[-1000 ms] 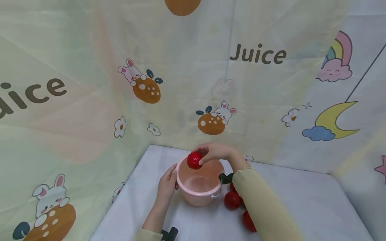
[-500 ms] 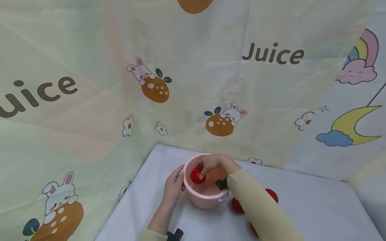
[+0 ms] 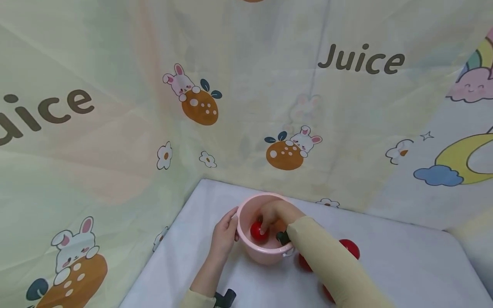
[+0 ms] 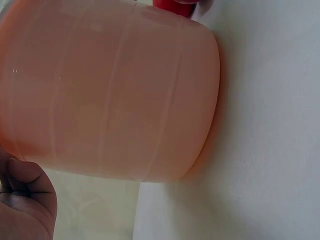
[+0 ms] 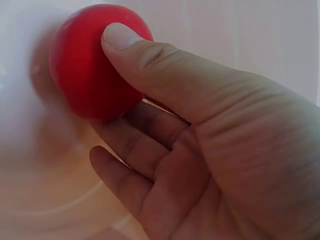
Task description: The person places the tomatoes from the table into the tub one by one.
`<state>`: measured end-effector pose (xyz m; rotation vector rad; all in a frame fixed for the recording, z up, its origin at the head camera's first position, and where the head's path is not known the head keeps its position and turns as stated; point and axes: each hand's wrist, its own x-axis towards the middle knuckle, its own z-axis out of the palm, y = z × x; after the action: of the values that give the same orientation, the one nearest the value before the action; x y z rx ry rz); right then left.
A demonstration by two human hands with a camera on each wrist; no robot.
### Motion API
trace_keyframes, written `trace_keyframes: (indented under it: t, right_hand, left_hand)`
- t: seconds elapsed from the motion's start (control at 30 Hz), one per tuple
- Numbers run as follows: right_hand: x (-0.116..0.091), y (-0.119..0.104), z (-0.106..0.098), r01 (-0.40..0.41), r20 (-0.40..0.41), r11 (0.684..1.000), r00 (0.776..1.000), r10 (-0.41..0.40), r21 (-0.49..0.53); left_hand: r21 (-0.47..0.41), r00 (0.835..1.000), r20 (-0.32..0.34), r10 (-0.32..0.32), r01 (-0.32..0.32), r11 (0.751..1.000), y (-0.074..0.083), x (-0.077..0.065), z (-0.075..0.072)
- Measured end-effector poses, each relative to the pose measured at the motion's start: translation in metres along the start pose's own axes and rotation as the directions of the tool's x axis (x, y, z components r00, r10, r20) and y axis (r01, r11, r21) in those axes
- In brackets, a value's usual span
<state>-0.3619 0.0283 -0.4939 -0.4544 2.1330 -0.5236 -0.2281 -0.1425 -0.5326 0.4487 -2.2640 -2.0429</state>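
Observation:
A pink plastic bucket [image 3: 265, 257] stands on the white table. My left hand [image 3: 224, 235] grips its rim on the left side, and in the left wrist view the curled fingers [image 4: 30, 192] show at the rim beside the bucket wall [image 4: 110, 90]. Inside the bucket, my right hand [image 3: 274, 214] holds a smooth, round red fruit [image 3: 257, 232] low down. The right wrist view shows the thumb lying across the fruit [image 5: 82, 65], with fingers beneath it and the little finger apart.
More red fruits lie right of the bucket: one beyond the sleeve [image 3: 349, 248], others partly behind it, such as the fruit [image 3: 304, 263] near the bucket. A white handle end [image 3: 289, 252] sits at the rim. Printed cloth [image 3: 239, 107] hangs behind the table [image 3: 408, 256].
The right hand has lowered the red fruit from above the rim down into the bucket. Another red fruit now shows right of the sleeve. The left hand stays at the rim.

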Motion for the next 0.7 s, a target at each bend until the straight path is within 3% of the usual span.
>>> trace_keyframes:
  t: [0.17, 0.4, 0.57, 0.7]
  right_hand:
    - [-0.008, 0.0, -0.004, 0.018, 0.007, 1.0, 1.0, -0.018, -0.004]
    - [-0.017, 0.001, -0.012, 0.132, 0.014, 0.988, 0.991, -0.131, -0.077]
    - [-0.035, -0.006, -0.022, 0.238, 0.004, 0.967, 0.971, -0.238, -0.088]
    - [-0.055, -0.011, -0.03, 0.261, -0.03, 0.96, 0.964, -0.266, -0.101]
  left_hand:
    - [-0.013, 1.0, 0.002, -0.002, 0.002, 1.0, 0.005, -0.001, 0.003]
    - [-0.015, 1.0, -0.006, 0.005, -0.005, 1.0, 0.003, -0.002, 0.006]
    - [0.001, 1.0, -0.002, -0.013, 0.013, 1.0, 0.002, -0.002, 0.004]
    - [0.006, 1.0, -0.016, -0.018, 0.018, 1.0, 0.002, -0.002, 0.0]
